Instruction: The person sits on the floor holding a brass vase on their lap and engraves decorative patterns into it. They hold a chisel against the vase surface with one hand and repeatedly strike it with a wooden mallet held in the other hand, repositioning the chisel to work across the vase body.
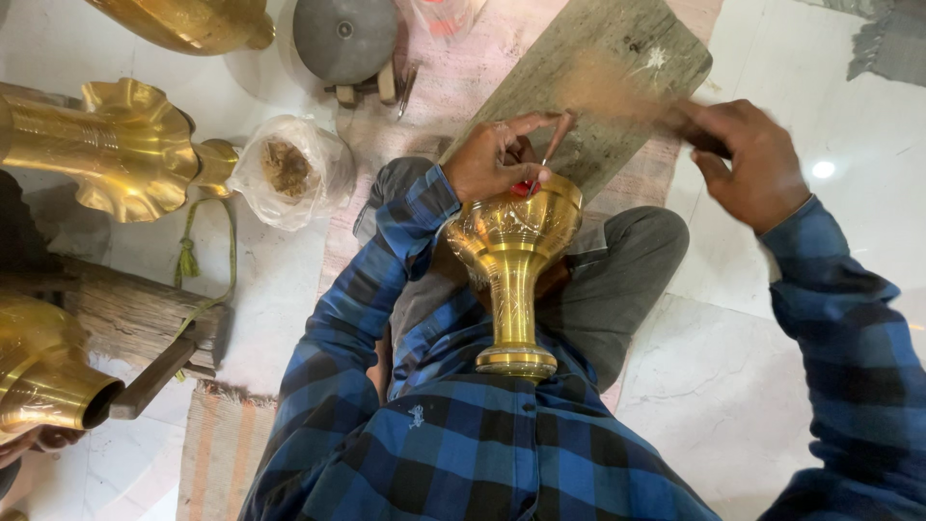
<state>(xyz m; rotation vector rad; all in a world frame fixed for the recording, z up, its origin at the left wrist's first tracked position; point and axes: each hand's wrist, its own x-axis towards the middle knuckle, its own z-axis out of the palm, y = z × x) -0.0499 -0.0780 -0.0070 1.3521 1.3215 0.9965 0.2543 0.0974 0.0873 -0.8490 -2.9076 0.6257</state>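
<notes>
Two hands: left hand [497, 159] pins chisel [548, 154] at goblet [511, 260] rim.

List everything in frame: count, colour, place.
Goblet: 1, brass, engraved, centre, braced against the person's chest.
Chisel: 1, thin metal, on the goblet rim.
Mallet: 1, brownish, blurred, upper right.
Plank: 1, grey wood, top centre.
Fluted vase: 1, brass, left.
Bag of powder: 1, clear with brown contents, upper left.
Brass spout: 1, lower left.
Left hand: holds the chisel.
Right hand: grips the mallet handle.
</notes>
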